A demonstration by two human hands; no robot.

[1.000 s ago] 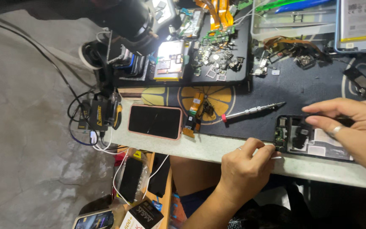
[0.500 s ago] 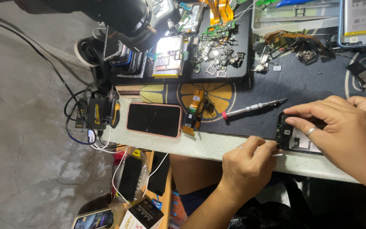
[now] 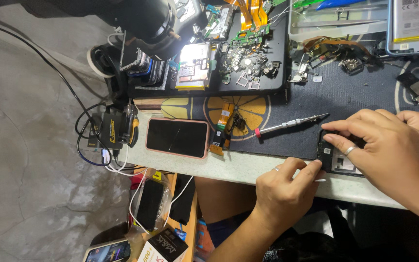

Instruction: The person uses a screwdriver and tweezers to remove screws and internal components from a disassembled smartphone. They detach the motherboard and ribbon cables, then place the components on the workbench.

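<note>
Pink-cased phone (image 3: 177, 138) lies beside a red-tipped screwdriver (image 3: 291, 124) on the mat (image 3: 364, 92)
</note>
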